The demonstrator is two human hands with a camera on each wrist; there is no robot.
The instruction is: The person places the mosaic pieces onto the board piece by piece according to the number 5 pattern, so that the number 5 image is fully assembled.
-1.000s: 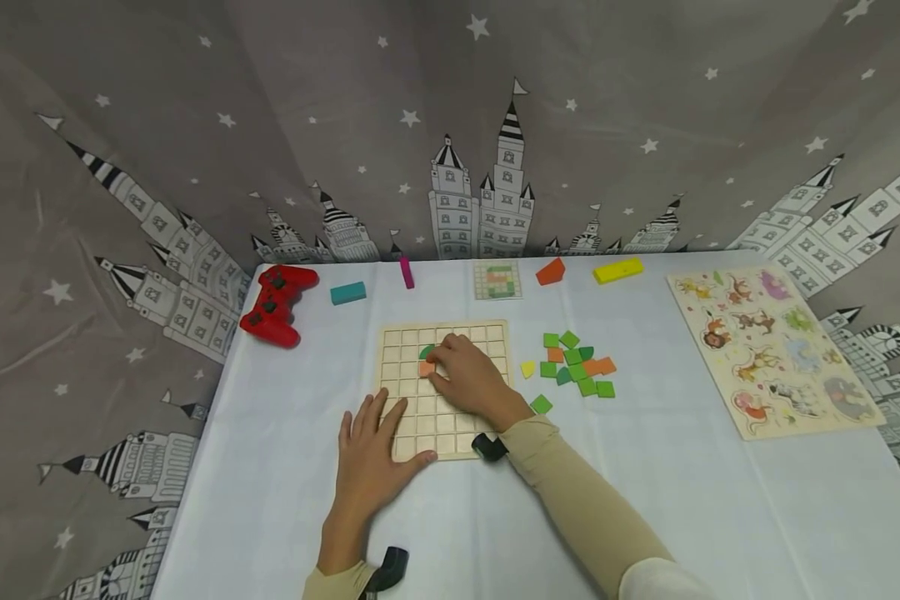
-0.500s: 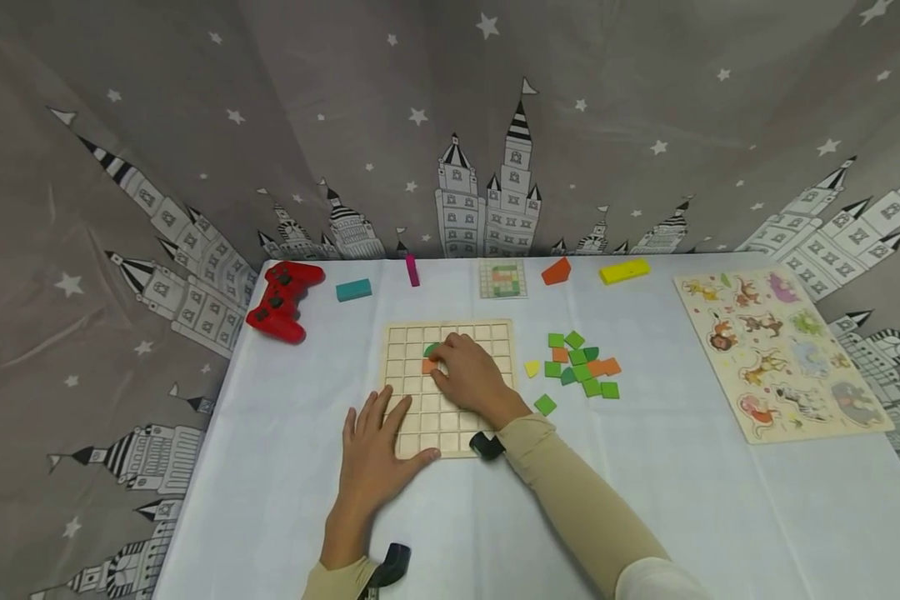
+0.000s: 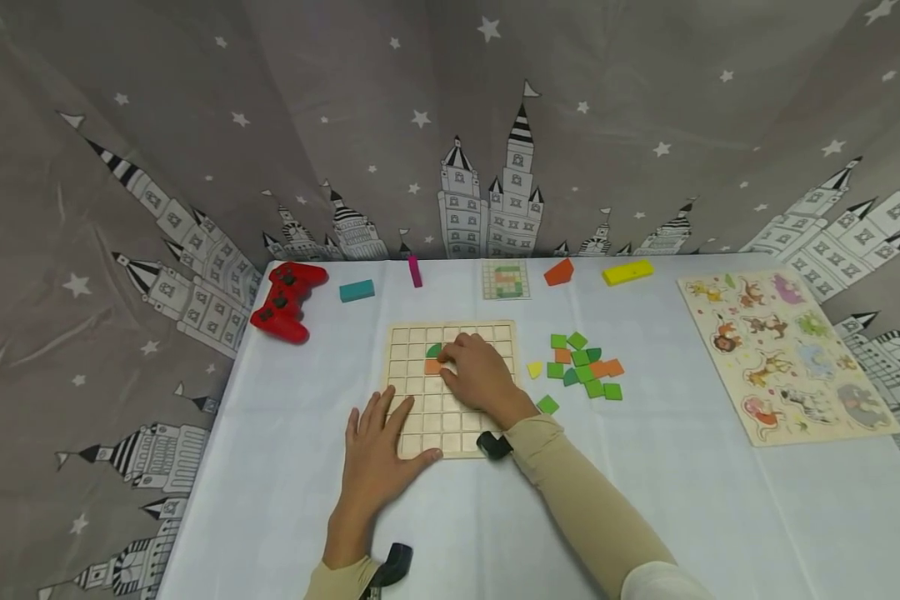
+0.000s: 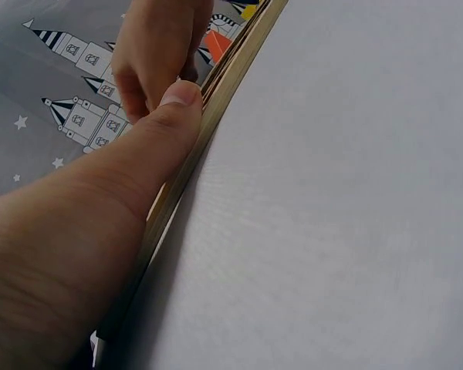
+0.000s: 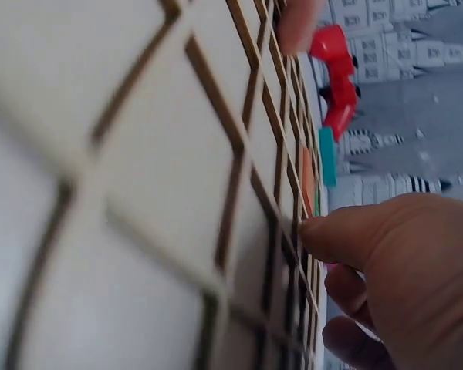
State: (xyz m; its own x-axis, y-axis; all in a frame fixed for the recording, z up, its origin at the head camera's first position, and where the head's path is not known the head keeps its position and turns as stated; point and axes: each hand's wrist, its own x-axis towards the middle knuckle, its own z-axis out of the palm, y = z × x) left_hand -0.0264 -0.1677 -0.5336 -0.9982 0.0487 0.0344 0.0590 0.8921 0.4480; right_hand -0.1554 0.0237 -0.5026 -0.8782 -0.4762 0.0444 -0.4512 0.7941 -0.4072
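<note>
Grid board (image 3: 450, 421), just the one, sits mid-dial on a white-covered table (image 3: 277, 425), showing one green tile (image 3: 434, 351) and one orange tile (image 3: 432, 367) near its 11 o'clock. Left hand (image 3: 375, 458) has fingers spread at its 8; right hand (image 3: 480, 377) is bent over it, can't tell if it's pinching anything. Loose at 3: eight green squares (image 3: 594, 388), two darker rounded greens (image 3: 572, 377), three orange pieces (image 3: 563, 356), one yellow piece (image 3: 535, 369). Grey star-and-castle curtain (image 3: 375, 108) at 12.
</note>
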